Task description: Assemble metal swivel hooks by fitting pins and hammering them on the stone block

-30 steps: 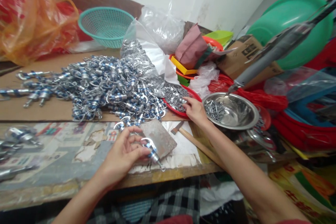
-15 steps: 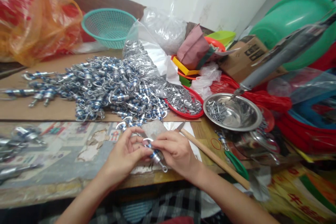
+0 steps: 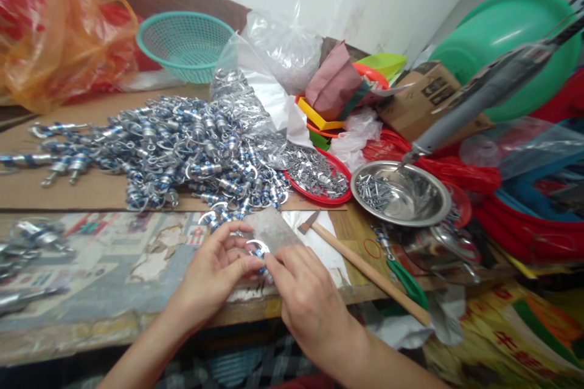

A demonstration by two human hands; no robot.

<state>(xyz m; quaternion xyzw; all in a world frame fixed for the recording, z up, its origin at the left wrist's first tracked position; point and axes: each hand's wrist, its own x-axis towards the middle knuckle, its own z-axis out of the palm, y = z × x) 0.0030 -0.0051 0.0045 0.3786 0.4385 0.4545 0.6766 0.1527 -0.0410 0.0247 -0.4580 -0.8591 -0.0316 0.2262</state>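
Note:
A small blue-and-silver metal hook fitting with a curved pale arm is pinched between the thumb and fingers of my left hand. My right hand closes on the same fitting from the right, its thumb and fingers covering the lower end. Just behind both hands lies a flat grey metal block. A hammer with a wooden handle rests on white paper to the right of my right hand.
A big heap of similar fittings covers cardboard at the back left; several more lie front left. A red plate of small metal parts and a steel bowl with pins stand right. A grey rod-shaped tool hangs above the bowl.
My right hand has turned and shifted slightly, so its fingers now cover the fitting's lower ringed end, visible before. More of the hammer head shows. My left hand keeps its hold.

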